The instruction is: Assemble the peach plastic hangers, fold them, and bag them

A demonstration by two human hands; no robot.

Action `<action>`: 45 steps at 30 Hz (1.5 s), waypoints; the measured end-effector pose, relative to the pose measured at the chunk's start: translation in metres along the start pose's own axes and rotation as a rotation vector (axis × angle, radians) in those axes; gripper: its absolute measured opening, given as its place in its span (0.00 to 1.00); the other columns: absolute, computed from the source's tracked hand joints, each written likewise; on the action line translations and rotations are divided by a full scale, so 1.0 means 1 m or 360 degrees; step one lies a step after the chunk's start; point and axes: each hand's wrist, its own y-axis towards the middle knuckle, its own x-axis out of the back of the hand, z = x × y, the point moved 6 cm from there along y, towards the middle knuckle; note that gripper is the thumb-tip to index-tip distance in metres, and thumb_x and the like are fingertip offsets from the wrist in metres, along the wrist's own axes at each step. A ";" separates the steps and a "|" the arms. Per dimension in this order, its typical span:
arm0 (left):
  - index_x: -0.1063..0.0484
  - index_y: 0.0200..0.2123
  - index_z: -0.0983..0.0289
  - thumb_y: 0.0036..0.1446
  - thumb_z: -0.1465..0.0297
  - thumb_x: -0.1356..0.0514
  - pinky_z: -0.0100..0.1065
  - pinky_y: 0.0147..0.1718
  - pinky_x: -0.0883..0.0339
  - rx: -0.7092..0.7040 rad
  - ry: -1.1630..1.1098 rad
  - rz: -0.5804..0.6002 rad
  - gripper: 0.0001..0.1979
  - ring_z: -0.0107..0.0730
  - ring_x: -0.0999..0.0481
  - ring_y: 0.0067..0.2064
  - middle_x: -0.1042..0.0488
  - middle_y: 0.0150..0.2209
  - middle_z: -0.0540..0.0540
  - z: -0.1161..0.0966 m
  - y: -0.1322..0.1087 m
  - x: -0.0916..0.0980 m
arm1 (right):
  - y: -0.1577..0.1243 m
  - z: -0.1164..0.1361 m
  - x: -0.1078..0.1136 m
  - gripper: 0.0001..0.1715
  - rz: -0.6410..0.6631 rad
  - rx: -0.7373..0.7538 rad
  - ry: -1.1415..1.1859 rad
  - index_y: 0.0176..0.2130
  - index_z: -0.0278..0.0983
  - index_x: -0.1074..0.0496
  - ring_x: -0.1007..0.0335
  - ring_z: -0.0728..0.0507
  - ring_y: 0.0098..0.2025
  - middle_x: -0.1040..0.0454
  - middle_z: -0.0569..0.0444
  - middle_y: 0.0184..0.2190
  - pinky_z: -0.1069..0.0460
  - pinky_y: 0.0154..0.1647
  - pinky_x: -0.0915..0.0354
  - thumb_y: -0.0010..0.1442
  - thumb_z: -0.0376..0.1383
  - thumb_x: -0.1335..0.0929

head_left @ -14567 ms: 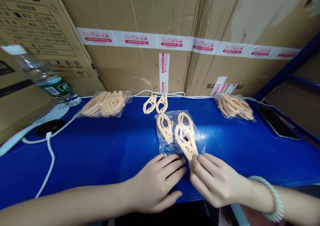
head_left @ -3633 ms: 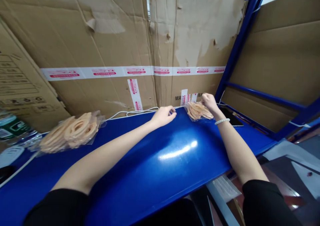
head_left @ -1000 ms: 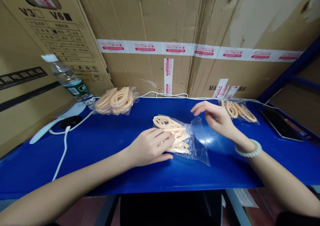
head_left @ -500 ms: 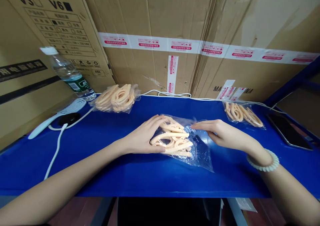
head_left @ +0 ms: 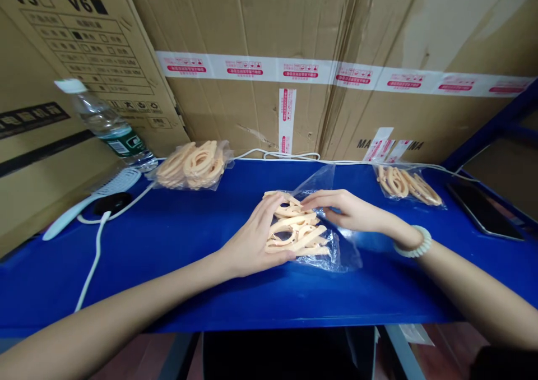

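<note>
A clear plastic bag (head_left: 347, 256) lies on the blue tabletop in front of me, with several cream-coloured curved pieces (head_left: 296, 231) in it. My left hand (head_left: 254, 237) is wrapped round the left side of the bagged pieces, thumb at the near edge and fingers at the far edge. Over the bag's upper right, my right hand (head_left: 342, 209) has its fingers bent close together, fingertips at the upper pieces. Whether those fingertips pinch the film is too small to tell.
Filled bags of similar pieces lie at the back left (head_left: 193, 166) and back right (head_left: 407, 185). A water bottle (head_left: 113, 130), a pale brush (head_left: 96, 198) and a black disc with a cable (head_left: 112, 203) are at left. A phone (head_left: 483, 209) lies right. Cardboard (head_left: 252, 27) stands behind.
My right hand has moved left onto the upper pieces. My left hand and the bagged pieces have shifted slightly right, and a flap of the bag now stands up behind my right hand.
</note>
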 end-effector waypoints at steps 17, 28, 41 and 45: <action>0.38 0.54 0.60 0.55 0.66 0.41 0.49 0.53 0.29 0.0583 -0.0719 -0.0709 0.23 0.46 0.28 0.58 0.28 0.55 0.62 0.048 0.000 0.024 | 0.075 0.011 -0.036 0.18 0.0597 -0.0306 -0.0732 0.38 0.34 0.24 0.33 0.41 0.37 0.27 0.48 0.33 0.49 0.34 0.37 0.56 0.46 0.27; 0.38 0.48 0.61 0.52 0.72 0.41 0.40 0.43 0.29 0.0596 -0.0418 -0.0536 0.20 0.37 0.25 0.44 0.25 0.44 0.55 0.050 0.002 0.021 | 0.091 0.015 -0.045 0.25 0.0809 -0.0743 -0.0889 0.42 0.31 0.21 0.28 0.38 0.40 0.30 0.40 0.45 0.48 0.35 0.32 0.48 0.45 0.25; 0.29 0.30 0.62 0.60 0.64 0.43 0.49 0.49 0.36 0.0547 0.0104 -0.0086 0.09 0.48 0.30 0.44 0.30 0.35 0.57 0.042 0.008 0.020 | 0.083 -0.002 -0.040 0.26 0.0661 -0.0738 -0.1028 0.41 0.29 0.20 0.30 0.32 0.48 0.30 0.37 0.48 0.43 0.47 0.32 0.45 0.43 0.24; 0.29 0.28 0.61 0.61 0.66 0.43 0.46 0.47 0.36 0.0576 0.0136 -0.0018 0.10 0.46 0.29 0.43 0.29 0.34 0.55 0.042 0.011 0.019 | 0.082 -0.004 -0.041 0.26 0.0582 -0.0662 -0.1025 0.40 0.30 0.20 0.30 0.33 0.46 0.29 0.38 0.47 0.46 0.43 0.33 0.44 0.44 0.24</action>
